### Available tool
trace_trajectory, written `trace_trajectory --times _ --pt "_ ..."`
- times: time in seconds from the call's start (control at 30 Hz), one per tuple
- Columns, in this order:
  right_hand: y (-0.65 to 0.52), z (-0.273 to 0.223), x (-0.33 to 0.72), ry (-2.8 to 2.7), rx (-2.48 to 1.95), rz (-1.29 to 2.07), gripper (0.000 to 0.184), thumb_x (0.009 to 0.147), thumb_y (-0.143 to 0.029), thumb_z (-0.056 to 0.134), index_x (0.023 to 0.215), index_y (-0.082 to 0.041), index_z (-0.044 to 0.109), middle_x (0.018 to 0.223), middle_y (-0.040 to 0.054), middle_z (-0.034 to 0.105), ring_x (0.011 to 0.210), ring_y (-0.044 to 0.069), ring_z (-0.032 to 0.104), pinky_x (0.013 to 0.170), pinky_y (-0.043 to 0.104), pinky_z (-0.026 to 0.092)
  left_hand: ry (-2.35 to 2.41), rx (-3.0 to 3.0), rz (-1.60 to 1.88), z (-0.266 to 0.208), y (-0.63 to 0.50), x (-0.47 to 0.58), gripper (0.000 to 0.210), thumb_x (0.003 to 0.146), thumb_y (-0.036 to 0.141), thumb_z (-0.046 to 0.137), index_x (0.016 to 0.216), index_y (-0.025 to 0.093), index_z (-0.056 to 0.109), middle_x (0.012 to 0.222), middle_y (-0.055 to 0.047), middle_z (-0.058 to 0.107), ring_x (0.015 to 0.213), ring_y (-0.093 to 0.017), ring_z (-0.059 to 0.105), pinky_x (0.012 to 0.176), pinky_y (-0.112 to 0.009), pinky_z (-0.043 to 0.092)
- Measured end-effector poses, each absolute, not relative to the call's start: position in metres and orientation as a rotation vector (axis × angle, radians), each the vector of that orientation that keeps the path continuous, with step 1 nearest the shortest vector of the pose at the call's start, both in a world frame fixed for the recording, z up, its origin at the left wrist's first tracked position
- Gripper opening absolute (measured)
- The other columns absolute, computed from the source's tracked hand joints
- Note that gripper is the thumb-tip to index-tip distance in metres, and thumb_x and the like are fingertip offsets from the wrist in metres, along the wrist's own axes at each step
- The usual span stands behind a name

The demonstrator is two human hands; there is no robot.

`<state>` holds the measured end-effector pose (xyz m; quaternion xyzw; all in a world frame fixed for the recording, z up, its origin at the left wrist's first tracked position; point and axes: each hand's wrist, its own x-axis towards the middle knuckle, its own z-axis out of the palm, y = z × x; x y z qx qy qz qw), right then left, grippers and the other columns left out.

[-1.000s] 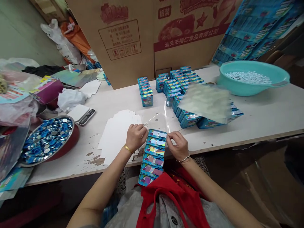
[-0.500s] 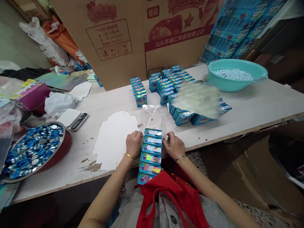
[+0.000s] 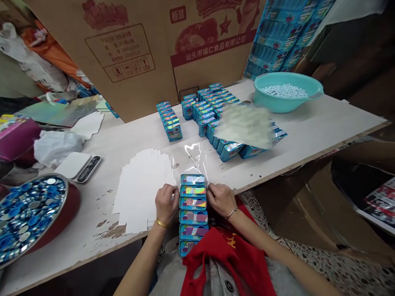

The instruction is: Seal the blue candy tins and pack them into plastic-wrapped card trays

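A row of several small blue tins [image 3: 193, 203] with shiny labels runs from the table's front edge toward my lap. A clear plastic bag [image 3: 195, 158] lies flat around the far end of the row, its empty end wrinkled and glinting beyond the tins. My left hand [image 3: 166, 202] is closed at the bag's left edge, beside the second and third tins. On the opposite side my right hand [image 3: 221, 199] pinches the bag's right edge, knuckles up. The near end of the row is partly hidden by a red apron [image 3: 216, 250].
White cards [image 3: 140, 189] are fanned out left of the bag. More blue tins [image 3: 212, 109] stand behind, partly under a blurred stack of clear bags [image 3: 243, 126]. A turquoise basin [image 3: 286, 98], a scale [image 3: 78, 166], a bowl of blue pieces [image 3: 69, 201] and a large carton [image 3: 132, 61] surround the area.
The view has shifted, so the table things appear further left. My right hand has closed from loosely curled fingers onto the bag's edge. The tins now line up straighter between my hands.
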<state>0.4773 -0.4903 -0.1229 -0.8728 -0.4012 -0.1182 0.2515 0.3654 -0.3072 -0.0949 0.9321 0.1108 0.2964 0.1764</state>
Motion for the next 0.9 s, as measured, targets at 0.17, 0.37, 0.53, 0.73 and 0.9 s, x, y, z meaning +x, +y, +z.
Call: trace_trajectory --times 0.17,0.37,0.53,0.73,0.9 --pt "-0.488 -0.118 0.482 -1.047 -2.368 -0.334 0.032 0.091 -0.020 0.044 0.060 -0.019 0.053 0.052 0.0008 0.055 0.051 0.013 0.044 0.057 0.030 0.021 0.320 2.614 0.751 -0.091 -0.304 0.368 0.021 0.093 0.022 0.046 0.074 0.020 0.052 0.069 -0.001 0.055 0.067 -0.014 0.053 0.062 -0.026 0.040" --pt "-0.499 -0.123 0.470 -1.283 -2.283 -0.459 0.032 0.091 -0.019 0.045 0.060 -0.018 0.054 0.054 0.0012 0.055 0.054 0.013 0.043 0.061 0.030 0.024 0.344 2.578 0.783 -0.099 -0.299 0.351 0.015 0.091 0.020 0.048 0.078 0.020 0.054 0.072 -0.001 0.057 0.068 -0.014 0.055 0.064 -0.025 0.042" --pt "-0.498 -0.127 0.470 -1.164 -2.361 -0.412 0.027 0.089 -0.027 0.049 0.066 -0.017 0.057 0.057 0.0029 0.058 0.056 0.015 0.046 0.061 0.031 0.023 0.504 2.678 0.546 -0.104 -0.301 0.355 0.012 0.089 0.027 0.049 0.081 0.021 0.054 0.075 -0.002 0.060 0.066 -0.015 0.056 0.057 -0.026 0.038" --pt "-0.505 -0.129 0.463 -1.302 -2.318 -0.395 0.029 0.090 -0.016 0.044 0.062 -0.018 0.054 0.053 0.0017 0.055 0.052 0.014 0.043 0.059 0.031 0.023 0.288 2.960 0.233 -0.102 -0.299 0.346 0.025 0.091 0.022 0.041 0.067 0.021 0.048 0.065 -0.004 0.059 0.061 -0.019 0.053 0.057 -0.030 0.031" --pt "-0.530 -0.129 0.448 -1.480 -2.120 -0.311 0.027 0.088 -0.015 0.043 0.063 -0.018 0.052 0.054 0.0005 0.054 0.052 0.013 0.043 0.058 0.030 0.024 -0.002 2.964 0.129 -0.095 -0.312 0.309 0.020 0.091 0.022 0.040 0.077 0.020 0.055 0.073 -0.006 0.063 0.067 -0.020 0.056 0.061 -0.031 0.035"
